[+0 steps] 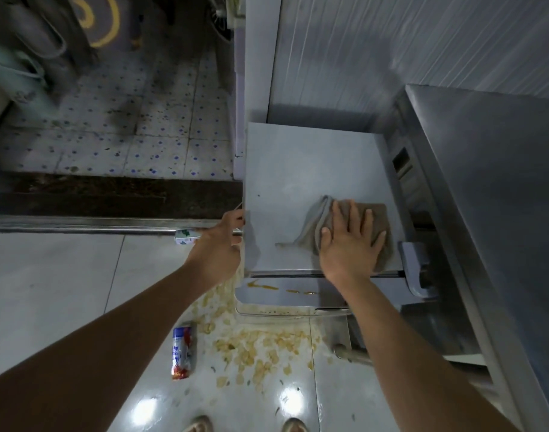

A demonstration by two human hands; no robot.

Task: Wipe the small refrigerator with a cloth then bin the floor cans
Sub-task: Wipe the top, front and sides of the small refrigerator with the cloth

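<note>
head view, top of the fridge: the small refrigerator (298, 169) is seen from above, its flat white top bare apart from the cloth (320, 226) near the front right corner.
cloth: brownish-grey, bunched up on its left side, flattened under a palm on the right.
right hand (351, 241): laid flat on the cloth with fingers spread, pressed down on it, not curled around it.
left hand (223, 238): hooked over the left edge of the fridge top, fingers wrapped on the rim.
fridge front: an orange-brown smear (267, 286) is seen on the ledge just below the top's front edge.
head view, floor: one blue and red can (183, 350) is lying on its side on the glossy white tiles, between the two forearms.
second can: a green and white can (185, 236) is lying by the metal door threshold (79, 227), partly hidden behind the left wrist.
mess: pale yellowish crumbs or chips (254, 347) are scattered in front of the fridge, just right of the blue can.
right side: a steel counter (497, 188) stands right beside the fridge.
</note>
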